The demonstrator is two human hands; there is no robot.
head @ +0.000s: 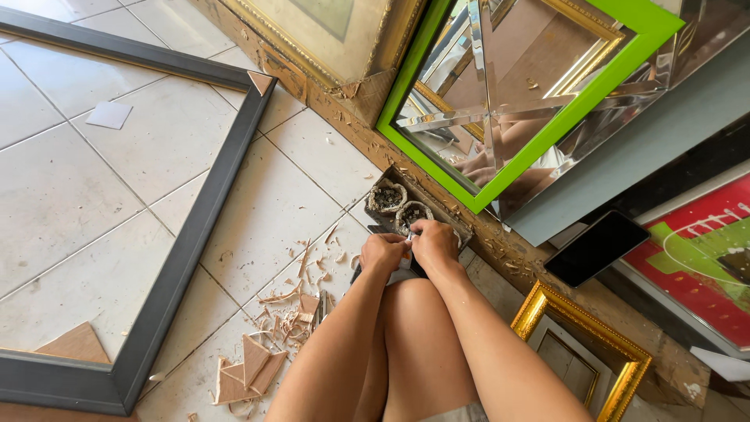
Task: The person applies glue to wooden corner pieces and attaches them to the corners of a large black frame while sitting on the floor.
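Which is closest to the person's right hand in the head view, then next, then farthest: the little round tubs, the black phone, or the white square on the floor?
From the right hand:
1. Round tubs, just above it.
2. Black phone, off to the right.
3. White square, far left on the tiles.

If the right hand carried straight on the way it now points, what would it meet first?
Probably the small round container just beyond the right hand, in the dark tray; depth is hard to judge.

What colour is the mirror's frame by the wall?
Bright green frame, seen in the head view.
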